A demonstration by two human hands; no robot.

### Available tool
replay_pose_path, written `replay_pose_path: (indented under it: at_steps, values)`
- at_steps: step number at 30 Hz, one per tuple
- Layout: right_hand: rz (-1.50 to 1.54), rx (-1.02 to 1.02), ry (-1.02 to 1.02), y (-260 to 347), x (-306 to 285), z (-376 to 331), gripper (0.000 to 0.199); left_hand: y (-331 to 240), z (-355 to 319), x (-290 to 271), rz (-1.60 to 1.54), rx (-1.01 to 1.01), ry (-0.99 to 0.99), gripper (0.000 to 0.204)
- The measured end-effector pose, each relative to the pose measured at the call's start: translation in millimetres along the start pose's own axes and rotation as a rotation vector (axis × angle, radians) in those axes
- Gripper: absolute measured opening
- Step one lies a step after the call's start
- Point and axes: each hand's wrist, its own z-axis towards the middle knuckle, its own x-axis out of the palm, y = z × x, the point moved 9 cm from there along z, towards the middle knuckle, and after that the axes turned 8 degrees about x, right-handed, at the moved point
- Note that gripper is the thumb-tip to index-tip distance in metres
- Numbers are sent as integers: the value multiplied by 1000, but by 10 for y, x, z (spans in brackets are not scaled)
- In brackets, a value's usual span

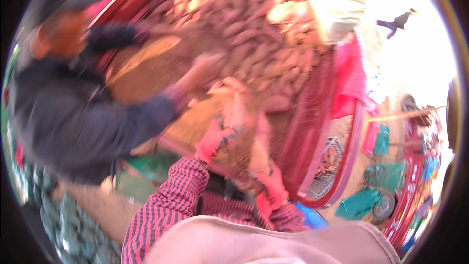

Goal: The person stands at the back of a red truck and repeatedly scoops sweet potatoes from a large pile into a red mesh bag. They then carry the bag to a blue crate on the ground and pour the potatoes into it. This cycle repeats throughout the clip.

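The red cargo bed [307,129] in front of both hands carries a large heap of sweet potatoes [246,34], which are too many and too blurred to count; brownish soil shows on its floor nearer to the hands. To the right of the hands, outside the wall of the bed, one grey crate [320,188] contains small reddish pieces, also not countable. Beyond the right hand, at the far side, there are one whitish sack [339,5] and one pink mesh bag [348,80], whose contents I cannot tell. Two hands in pink and grey gloves are over the near part of the bed. The left hand [214,139] is partly closed, with its fingers curled around a sweet potato clump [237,110]; because of blur I cannot tell if it is one piece or several. The right hand [271,186] is closed around the lower end of one long sweet potato [260,151], which points away from the person. At the left of the hands, one co-worker [73,102] reaches both arms over the bed.
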Motion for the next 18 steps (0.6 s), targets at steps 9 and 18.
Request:
replay_pose_path:
  at_steps: [9,18]
  values:
    - [-542,260,837,-600,1460,-662,58,1406,-4250,-653,-834,-27,-916,61]
    - [-844,418,880,-2201,3517,-435,88,1365,-4747,-1674,-860,426,-1027,58]
